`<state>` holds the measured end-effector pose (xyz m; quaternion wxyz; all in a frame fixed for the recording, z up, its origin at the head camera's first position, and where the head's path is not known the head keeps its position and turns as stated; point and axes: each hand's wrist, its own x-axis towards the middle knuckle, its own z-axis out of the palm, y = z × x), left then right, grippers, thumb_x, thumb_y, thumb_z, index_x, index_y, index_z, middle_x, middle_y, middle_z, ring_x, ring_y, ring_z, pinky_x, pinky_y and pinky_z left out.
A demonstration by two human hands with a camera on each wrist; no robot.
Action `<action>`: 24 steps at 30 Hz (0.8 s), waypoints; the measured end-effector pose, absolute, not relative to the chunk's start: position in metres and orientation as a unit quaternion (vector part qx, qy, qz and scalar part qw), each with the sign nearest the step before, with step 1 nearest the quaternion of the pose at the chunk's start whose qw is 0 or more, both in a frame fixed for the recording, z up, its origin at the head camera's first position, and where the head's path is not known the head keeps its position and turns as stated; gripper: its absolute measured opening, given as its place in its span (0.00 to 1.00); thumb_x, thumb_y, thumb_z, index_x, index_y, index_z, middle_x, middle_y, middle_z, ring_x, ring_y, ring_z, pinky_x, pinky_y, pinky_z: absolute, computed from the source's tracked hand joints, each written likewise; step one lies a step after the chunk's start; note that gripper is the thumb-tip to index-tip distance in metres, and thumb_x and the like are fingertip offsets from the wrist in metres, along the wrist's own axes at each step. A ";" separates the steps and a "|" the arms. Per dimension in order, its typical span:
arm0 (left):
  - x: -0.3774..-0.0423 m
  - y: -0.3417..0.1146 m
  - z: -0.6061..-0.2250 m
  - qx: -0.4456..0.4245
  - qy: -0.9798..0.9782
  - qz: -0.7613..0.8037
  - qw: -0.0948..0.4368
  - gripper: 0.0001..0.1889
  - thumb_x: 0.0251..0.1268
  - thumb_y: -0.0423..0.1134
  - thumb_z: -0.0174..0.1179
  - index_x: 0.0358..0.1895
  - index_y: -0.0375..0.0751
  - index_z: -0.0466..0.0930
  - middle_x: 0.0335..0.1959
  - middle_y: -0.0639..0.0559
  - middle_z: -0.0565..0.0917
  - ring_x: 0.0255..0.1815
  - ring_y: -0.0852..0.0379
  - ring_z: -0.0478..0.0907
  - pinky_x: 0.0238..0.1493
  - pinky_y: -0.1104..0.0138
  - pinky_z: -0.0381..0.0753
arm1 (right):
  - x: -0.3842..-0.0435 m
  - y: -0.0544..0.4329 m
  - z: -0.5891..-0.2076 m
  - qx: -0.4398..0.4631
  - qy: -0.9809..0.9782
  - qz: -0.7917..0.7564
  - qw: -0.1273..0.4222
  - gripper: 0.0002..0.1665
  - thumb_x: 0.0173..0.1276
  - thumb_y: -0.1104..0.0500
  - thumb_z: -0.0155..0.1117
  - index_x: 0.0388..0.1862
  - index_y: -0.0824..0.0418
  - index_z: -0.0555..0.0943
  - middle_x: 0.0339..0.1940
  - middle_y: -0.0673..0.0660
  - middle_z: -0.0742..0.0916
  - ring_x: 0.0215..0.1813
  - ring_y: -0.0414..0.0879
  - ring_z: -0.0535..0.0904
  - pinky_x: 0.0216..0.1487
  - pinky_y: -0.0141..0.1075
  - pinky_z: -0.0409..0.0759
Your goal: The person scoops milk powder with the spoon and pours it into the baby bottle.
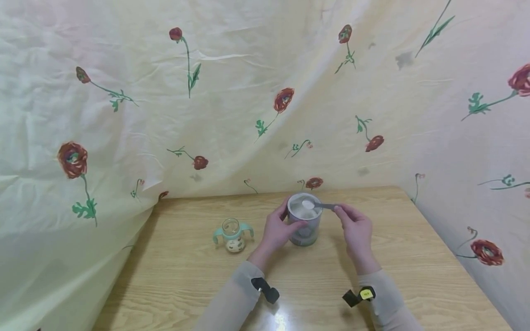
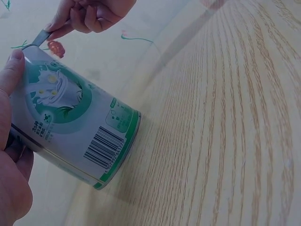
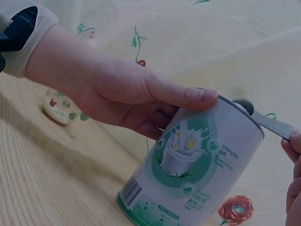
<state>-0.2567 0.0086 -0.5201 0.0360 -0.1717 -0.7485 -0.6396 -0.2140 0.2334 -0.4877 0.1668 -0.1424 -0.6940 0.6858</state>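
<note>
An opened milk powder can, white and green with a barcode low on its side, stands on the table. My left hand wraps round its upper left side, the thumb lying across the front near the rim. In the right wrist view that thumb presses just below the rim. My right hand pinches the handle of a grey spoon. The bowl of the spoon is over the can's mouth at the rim and carries white powder. In the left wrist view the can hides the spoon's bowl.
A clear baby bottle with two teal handles stands uncapped to the left of the can. The wooden table ends at a hanging cloth with red flowers behind and at both sides.
</note>
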 end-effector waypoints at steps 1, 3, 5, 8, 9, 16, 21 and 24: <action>-0.257 0.009 -0.520 -0.172 -0.749 -0.639 0.036 0.49 0.59 0.44 0.82 0.83 0.45 0.67 0.79 0.52 0.73 0.79 0.51 0.69 0.79 0.58 0.69 | -0.214 0.233 -0.488 -0.142 -0.695 0.685 0.166 0.22 0.76 0.48 0.74 0.59 0.61 0.89 0.43 0.38 0.92 0.50 0.42 0.77 0.45 0.31 0.74; -0.257 0.008 -0.521 -0.171 -0.750 -0.638 0.035 0.49 0.58 0.45 0.82 0.83 0.45 0.66 0.79 0.52 0.72 0.79 0.50 0.69 0.79 0.58 0.69 | -0.213 0.233 -0.488 -0.142 -0.698 0.682 0.163 0.23 0.76 0.47 0.74 0.59 0.62 0.88 0.43 0.38 0.92 0.50 0.42 0.78 0.45 0.32 0.74; -0.256 0.008 -0.521 -0.170 -0.751 -0.637 0.035 0.50 0.58 0.45 0.82 0.83 0.46 0.66 0.79 0.51 0.72 0.79 0.50 0.69 0.78 0.59 0.69 | -0.213 0.233 -0.488 -0.140 -0.701 0.680 0.162 0.24 0.76 0.47 0.73 0.59 0.63 0.88 0.43 0.38 0.92 0.52 0.42 0.78 0.46 0.32 0.74; -0.256 0.008 -0.520 -0.169 -0.752 -0.637 0.034 0.50 0.58 0.46 0.82 0.83 0.46 0.65 0.80 0.50 0.71 0.79 0.50 0.69 0.78 0.59 0.69 | -0.213 0.233 -0.488 -0.138 -0.702 0.680 0.163 0.25 0.76 0.47 0.74 0.59 0.64 0.88 0.44 0.39 0.92 0.54 0.42 0.79 0.48 0.33 0.74; -0.256 0.008 -0.520 -0.170 -0.752 -0.636 0.034 0.50 0.58 0.46 0.82 0.83 0.46 0.65 0.80 0.50 0.71 0.79 0.50 0.69 0.78 0.59 0.69 | -0.213 0.232 -0.488 -0.138 -0.700 0.681 0.163 0.25 0.76 0.47 0.74 0.59 0.64 0.88 0.44 0.39 0.92 0.55 0.42 0.79 0.48 0.33 0.74; -0.255 0.008 -0.520 -0.166 -0.753 -0.636 0.033 0.50 0.58 0.46 0.82 0.83 0.46 0.65 0.80 0.50 0.71 0.79 0.49 0.68 0.78 0.58 0.69 | -0.214 0.234 -0.488 -0.139 -0.696 0.687 0.154 0.25 0.74 0.46 0.75 0.59 0.63 0.88 0.43 0.39 0.93 0.54 0.40 0.80 0.50 0.32 0.75; -0.254 0.008 -0.519 -0.166 -0.753 -0.636 0.032 0.49 0.59 0.47 0.82 0.83 0.51 0.66 0.80 0.52 0.72 0.80 0.48 0.68 0.78 0.56 0.70 | -0.214 0.236 -0.487 -0.141 -0.674 0.712 0.135 0.21 0.73 0.47 0.77 0.56 0.59 0.90 0.40 0.41 0.93 0.34 0.39 0.74 0.35 0.28 0.73; -0.255 0.008 -0.519 -0.167 -0.752 -0.637 0.033 0.49 0.59 0.47 0.82 0.83 0.51 0.66 0.80 0.52 0.72 0.80 0.47 0.69 0.79 0.55 0.70 | -0.214 0.237 -0.486 -0.138 -0.650 0.738 0.119 0.15 0.73 0.50 0.77 0.52 0.56 0.92 0.39 0.43 0.93 0.30 0.38 0.71 0.31 0.27 0.71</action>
